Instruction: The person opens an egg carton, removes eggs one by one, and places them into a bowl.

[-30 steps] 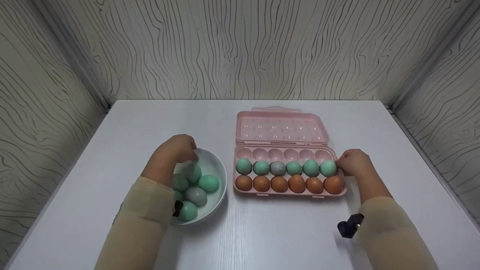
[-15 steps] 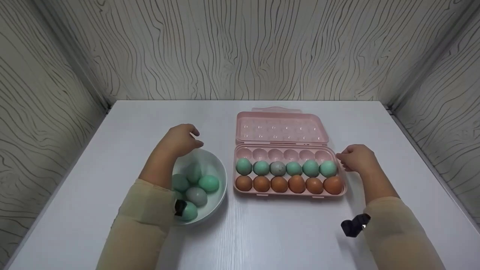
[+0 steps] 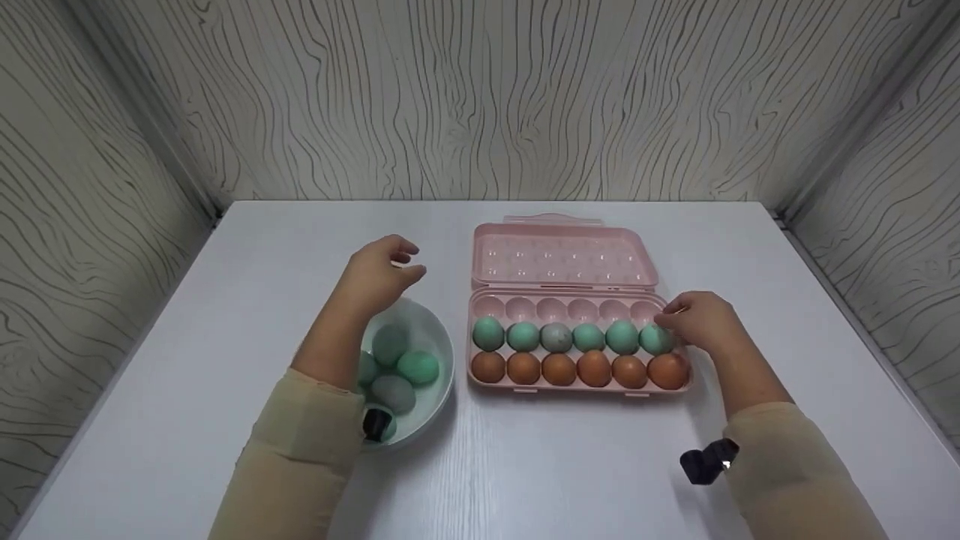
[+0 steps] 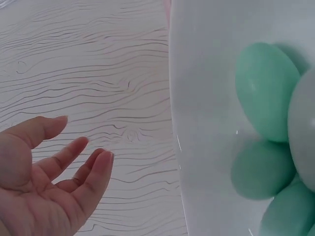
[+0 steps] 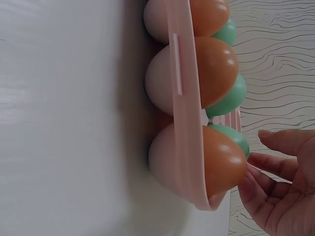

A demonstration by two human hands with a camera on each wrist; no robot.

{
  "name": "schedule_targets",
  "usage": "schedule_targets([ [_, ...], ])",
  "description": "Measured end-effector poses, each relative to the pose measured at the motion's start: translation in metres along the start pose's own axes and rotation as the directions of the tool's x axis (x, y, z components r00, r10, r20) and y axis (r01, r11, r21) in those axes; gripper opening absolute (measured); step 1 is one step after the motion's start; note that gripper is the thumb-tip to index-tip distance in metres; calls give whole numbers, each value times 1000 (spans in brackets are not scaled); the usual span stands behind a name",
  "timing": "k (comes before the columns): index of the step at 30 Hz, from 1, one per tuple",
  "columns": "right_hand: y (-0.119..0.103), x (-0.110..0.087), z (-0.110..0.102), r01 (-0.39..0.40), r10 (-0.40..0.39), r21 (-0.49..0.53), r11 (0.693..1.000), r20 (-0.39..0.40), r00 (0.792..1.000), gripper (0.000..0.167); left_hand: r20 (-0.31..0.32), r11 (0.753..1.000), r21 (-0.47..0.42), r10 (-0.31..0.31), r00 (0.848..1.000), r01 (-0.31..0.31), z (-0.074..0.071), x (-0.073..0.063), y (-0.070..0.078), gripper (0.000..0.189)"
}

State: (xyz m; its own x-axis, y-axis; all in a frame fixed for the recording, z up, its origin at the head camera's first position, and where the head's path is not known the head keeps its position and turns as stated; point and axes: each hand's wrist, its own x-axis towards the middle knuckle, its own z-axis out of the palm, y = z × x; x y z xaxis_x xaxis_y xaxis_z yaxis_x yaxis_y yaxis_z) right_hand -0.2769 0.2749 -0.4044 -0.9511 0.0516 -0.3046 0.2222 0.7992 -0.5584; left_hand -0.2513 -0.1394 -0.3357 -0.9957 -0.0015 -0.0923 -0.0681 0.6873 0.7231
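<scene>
My left hand [image 3: 379,274] hovers above the far rim of a white bowl [image 3: 442,341], its thumb and fingers apart with nothing between them. Inside the bowl lie several green eggs [image 3: 418,367] and a grey one [image 3: 394,394]; the forearm hides part of them. A pink egg carton [image 3: 551,308] stands to the right with its lid [image 3: 566,255] laid back. Its middle row carries green eggs and one grey egg, its near row brown eggs [image 5: 224,160]. At the carton's right end, my right hand [image 3: 701,319] has its loosely bent fingers right by the last green egg [image 3: 656,339].
The carton's far row shows bare round hollows. White table [image 3: 570,465] surface lies around bowl and carton. Patterned wall panels [image 3: 480,97] close off the back and both sides. A small black device [image 3: 705,461] sticks out from the right sleeve.
My left hand has risen from the eggs in the bowl and moved away and to the right, its fingers spreading. My right hand drew back slightly, then came left over the last green egg.
</scene>
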Motion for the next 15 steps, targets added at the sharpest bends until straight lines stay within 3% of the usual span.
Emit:
schedule_targets([
  [8, -3, -1, 7, 33, -34, -81, 996, -1, 999, 33, -11, 994, -109, 16, 1000, -17, 10, -2, 5, 32],
  [15, -4, -2, 16, 37, -39, -123, 992, -13, 999, 34, 4, 972, -232, 27, 1000, -26, 22, -5, 8, 28],
])
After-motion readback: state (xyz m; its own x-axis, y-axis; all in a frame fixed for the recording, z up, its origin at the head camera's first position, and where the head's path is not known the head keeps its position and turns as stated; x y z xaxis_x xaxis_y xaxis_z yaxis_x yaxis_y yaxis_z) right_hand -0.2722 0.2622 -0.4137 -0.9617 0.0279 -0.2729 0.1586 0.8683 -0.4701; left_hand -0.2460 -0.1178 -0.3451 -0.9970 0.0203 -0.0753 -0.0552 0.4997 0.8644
